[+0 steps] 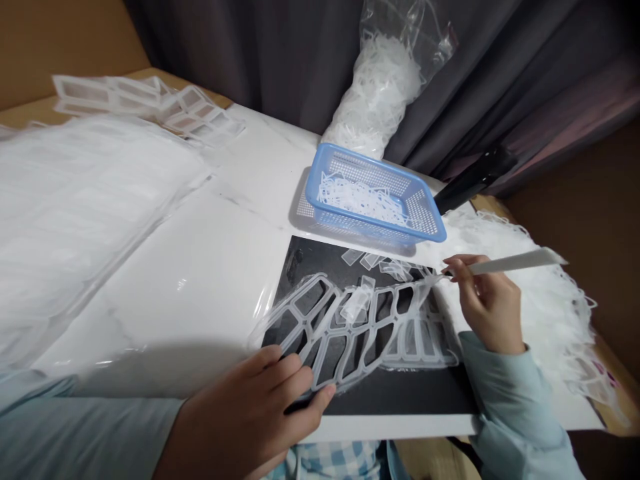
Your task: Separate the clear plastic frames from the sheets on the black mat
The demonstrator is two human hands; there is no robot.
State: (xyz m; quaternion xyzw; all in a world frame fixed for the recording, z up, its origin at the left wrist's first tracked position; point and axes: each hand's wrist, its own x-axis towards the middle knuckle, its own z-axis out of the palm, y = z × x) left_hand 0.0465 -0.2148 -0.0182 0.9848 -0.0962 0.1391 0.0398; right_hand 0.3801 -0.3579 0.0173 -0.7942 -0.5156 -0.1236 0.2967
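Observation:
My left hand is closed on the near edge of a translucent plastic lattice sheet that is lifted over a black mat. My right hand pinches the far corner of the same lattice and also holds a flat white tool that points to the right. Small clear rectangular pieces lie loose on the mat and one hangs on the lattice. Another lattice sheet lies flat on the mat beneath.
A blue mesh basket with white plastic strips stands behind the mat. A clear bag of strips leans on the curtain. Piles of plastic scrap lie right, stacked sheets left, framed pieces far left.

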